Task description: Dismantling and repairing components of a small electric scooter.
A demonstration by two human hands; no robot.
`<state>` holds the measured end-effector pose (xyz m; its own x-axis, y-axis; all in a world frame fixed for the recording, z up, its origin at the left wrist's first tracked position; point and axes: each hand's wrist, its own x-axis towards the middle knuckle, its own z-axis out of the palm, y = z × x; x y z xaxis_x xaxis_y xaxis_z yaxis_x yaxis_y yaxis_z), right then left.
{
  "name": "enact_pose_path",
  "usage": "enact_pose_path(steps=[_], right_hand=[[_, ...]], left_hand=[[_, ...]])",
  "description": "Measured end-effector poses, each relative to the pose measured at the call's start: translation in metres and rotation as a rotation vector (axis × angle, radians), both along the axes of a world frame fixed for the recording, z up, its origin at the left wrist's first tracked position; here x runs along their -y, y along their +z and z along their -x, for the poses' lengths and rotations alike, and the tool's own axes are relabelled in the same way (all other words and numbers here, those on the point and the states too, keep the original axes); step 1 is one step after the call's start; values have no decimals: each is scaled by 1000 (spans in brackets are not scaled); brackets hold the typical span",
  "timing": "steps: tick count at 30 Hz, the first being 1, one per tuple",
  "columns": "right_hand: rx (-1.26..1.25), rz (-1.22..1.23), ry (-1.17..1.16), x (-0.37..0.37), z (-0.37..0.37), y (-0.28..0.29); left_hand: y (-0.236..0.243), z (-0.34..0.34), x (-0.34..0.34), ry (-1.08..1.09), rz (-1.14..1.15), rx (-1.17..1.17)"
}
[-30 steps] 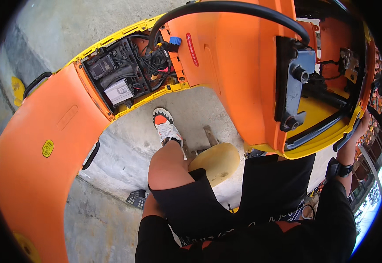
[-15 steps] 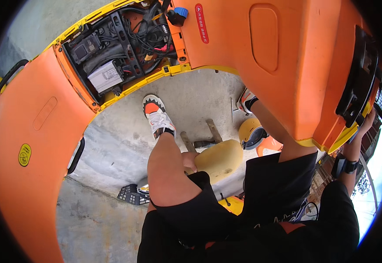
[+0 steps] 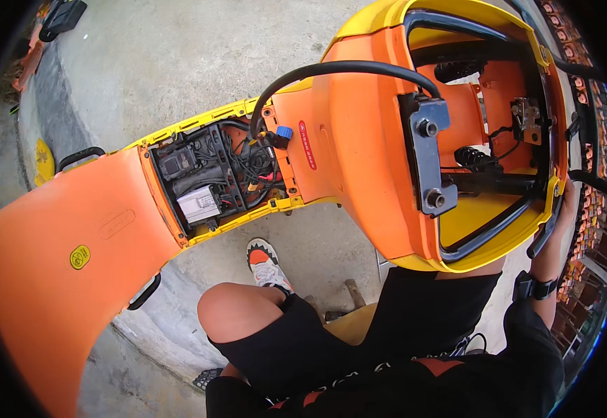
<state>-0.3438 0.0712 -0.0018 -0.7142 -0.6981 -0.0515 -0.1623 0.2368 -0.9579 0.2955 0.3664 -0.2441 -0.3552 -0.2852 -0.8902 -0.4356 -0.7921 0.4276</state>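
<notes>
- Main assembly: a long orange plastic vehicle body with yellow edging [image 3: 366,139] extends across the view from the lower left to the upper right, in front of the seated person, above the grey concrete floor [image 3: 206,70].
- Right hand [image 3: 566,203]: located at the outer side of the yellow plastic rim [image 3: 488,259] at the body's right end. The fingers are largely hidden; whether they grip cannot be determined. A black wrist device [image 3: 533,285] is fitted to this arm.
- Left hand: concealed behind the person's leg; its state cannot be determined.
- Mid-section: an open rectangular compartment contains bundled black cables [image 3: 251,164] and a silver rectangular metal box [image 3: 198,204]. A black connector with a blue ribbed cap [image 3: 284,132] sits at the compartment's right edge.
- Cable: a thick black curved cable [image 3: 331,67] arches from the compartment to the right end.
- Right end: a dark grey metal bracket with two round bosses [image 3: 430,157] stands at the opening. Black coil springs [image 3: 477,158] and a small metal latch plate [image 3: 526,120] are visible inside.
- Left section: a black side handle [image 3: 145,292] projects from the near edge.
- Below: a pale yellow stool [image 3: 349,326] shows between the person's legs.
</notes>
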Motion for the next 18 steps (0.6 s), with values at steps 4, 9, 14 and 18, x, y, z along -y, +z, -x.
enact_pose_path(steps=[4,9,14,18], right_hand=[[268,251,-28,19,-19,-11],[239,341,61,25,-17,-11],[277,397,93,20,-18,-2],[167,363,134,37,-30,-5]], left_hand=[[-41,-6,22,-28,114,49],[-64,-18,42,-73,219,66],[-46,-55,76,-162,427,109],[-28,-109,112,-314,863,236]])
